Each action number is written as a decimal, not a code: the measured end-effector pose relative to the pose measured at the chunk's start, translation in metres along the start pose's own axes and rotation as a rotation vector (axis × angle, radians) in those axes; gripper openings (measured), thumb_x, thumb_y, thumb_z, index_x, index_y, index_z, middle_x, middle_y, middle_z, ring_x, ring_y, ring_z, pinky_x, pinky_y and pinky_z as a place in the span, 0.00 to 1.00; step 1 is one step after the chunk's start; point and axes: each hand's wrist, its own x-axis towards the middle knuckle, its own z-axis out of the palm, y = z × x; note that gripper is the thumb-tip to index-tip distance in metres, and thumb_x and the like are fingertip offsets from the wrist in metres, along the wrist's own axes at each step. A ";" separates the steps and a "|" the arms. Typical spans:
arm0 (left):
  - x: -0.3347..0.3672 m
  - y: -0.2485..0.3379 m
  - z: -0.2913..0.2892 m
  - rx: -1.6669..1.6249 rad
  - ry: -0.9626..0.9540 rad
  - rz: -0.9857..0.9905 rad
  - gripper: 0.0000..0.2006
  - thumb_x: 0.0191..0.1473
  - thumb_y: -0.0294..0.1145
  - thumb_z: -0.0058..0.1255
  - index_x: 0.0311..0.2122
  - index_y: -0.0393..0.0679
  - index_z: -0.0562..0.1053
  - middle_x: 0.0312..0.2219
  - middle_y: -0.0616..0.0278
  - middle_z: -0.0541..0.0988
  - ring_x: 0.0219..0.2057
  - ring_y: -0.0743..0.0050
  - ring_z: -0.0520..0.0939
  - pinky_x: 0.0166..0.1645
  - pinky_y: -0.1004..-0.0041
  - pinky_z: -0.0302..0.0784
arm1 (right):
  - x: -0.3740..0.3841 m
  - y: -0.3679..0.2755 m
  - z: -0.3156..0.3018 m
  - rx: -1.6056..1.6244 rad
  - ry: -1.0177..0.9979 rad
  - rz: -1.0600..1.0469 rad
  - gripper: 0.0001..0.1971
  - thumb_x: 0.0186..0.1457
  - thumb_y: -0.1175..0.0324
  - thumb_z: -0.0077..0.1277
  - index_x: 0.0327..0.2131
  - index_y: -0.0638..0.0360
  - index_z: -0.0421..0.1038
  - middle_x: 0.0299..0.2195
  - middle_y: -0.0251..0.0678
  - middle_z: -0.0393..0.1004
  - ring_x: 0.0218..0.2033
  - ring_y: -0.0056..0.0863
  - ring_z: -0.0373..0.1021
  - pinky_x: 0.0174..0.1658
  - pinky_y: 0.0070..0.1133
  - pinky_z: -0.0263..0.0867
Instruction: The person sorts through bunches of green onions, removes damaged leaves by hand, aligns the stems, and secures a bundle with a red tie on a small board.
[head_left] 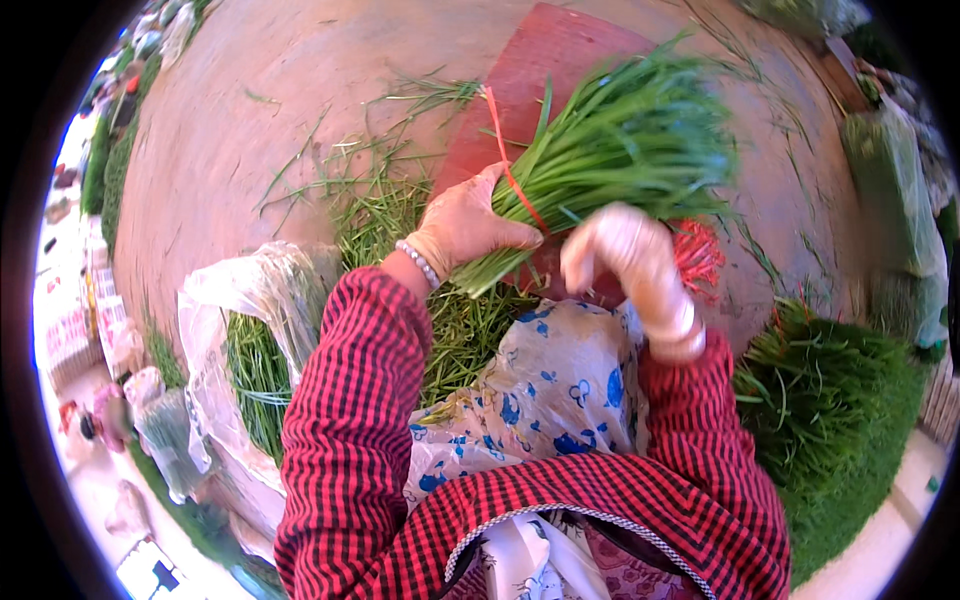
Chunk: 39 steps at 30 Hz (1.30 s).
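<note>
My left hand (465, 225), wearing a beaded bracelet, is closed around the lower stems of a bunch of garlic chives (640, 140). The bunch slants to the upper right, its leaf ends smeared by motion. An orange-red tie (512, 175) lies across the stems beside my left fingers, one end sticking up past my hand. Just right of the stem ends is my right hand (632, 262), apart from the bunch. Its fingers look bent but are blurred, so whether they hold anything is unclear. Several red ties (697, 258) lie right behind it.
A red board (545, 50) lies under the bunch. Loose stems (385, 215) litter the ground to its left. A white bag (215, 285) of greens stands at left. Blue-printed plastic (560, 375) covers my lap. More chives (830, 400) are heaped at right.
</note>
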 end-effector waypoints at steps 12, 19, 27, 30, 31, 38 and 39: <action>-0.019 0.066 0.020 -0.664 0.251 0.660 0.55 0.30 0.39 0.74 0.63 0.34 0.55 0.53 0.51 0.71 0.56 0.61 0.72 0.62 0.68 0.63 | -0.007 -0.032 0.044 -0.174 0.167 0.184 0.42 0.45 0.55 0.65 0.59 0.65 0.57 0.53 0.41 0.65 0.52 0.30 0.65 0.54 0.26 0.64; 0.039 -0.006 0.082 -0.506 0.106 0.705 0.48 0.35 0.42 0.69 0.61 0.38 0.56 0.50 0.48 0.72 0.52 0.53 0.74 0.56 0.63 0.69 | 0.015 0.004 0.058 -0.089 0.069 0.264 0.35 0.49 0.59 0.63 0.56 0.65 0.61 0.49 0.38 0.70 0.49 0.28 0.68 0.52 0.25 0.65; -0.011 0.014 0.012 0.284 0.331 0.365 0.27 0.39 0.54 0.62 0.41 0.44 0.75 0.36 0.52 0.80 0.45 0.56 0.79 0.55 0.56 0.66 | 0.024 0.007 0.055 0.079 0.093 0.452 0.26 0.53 0.65 0.60 0.53 0.65 0.65 0.43 0.35 0.74 0.44 0.27 0.71 0.49 0.22 0.67; -0.048 0.044 -0.026 0.509 0.257 0.102 0.36 0.36 0.61 0.62 0.43 0.39 0.74 0.39 0.54 0.79 0.48 0.60 0.77 0.60 0.58 0.63 | 0.007 0.021 0.049 -0.113 0.102 0.368 0.23 0.54 0.67 0.59 0.51 0.66 0.67 0.41 0.34 0.76 0.43 0.26 0.72 0.48 0.22 0.68; -0.051 0.049 -0.030 0.550 0.192 0.009 0.38 0.37 0.62 0.62 0.45 0.38 0.73 0.40 0.54 0.78 0.49 0.60 0.76 0.60 0.58 0.63 | 0.000 0.027 0.042 -0.243 0.101 0.325 0.20 0.55 0.66 0.58 0.49 0.65 0.69 0.40 0.34 0.77 0.42 0.26 0.72 0.47 0.21 0.68; -0.044 -0.019 0.014 0.408 0.304 -0.051 0.56 0.32 0.58 0.68 0.62 0.35 0.55 0.57 0.46 0.66 0.59 0.54 0.67 0.62 0.66 0.64 | -0.013 0.028 0.041 -0.339 0.248 0.135 0.12 0.61 0.70 0.49 0.46 0.65 0.71 0.32 0.32 0.79 0.35 0.17 0.73 0.42 0.16 0.67; -0.047 -0.019 0.012 0.359 0.296 -0.034 0.57 0.31 0.58 0.68 0.63 0.34 0.54 0.58 0.46 0.65 0.60 0.54 0.66 0.62 0.66 0.63 | -0.010 0.029 0.039 -0.346 0.265 0.039 0.12 0.61 0.72 0.49 0.47 0.64 0.71 0.32 0.33 0.78 0.35 0.17 0.73 0.42 0.16 0.68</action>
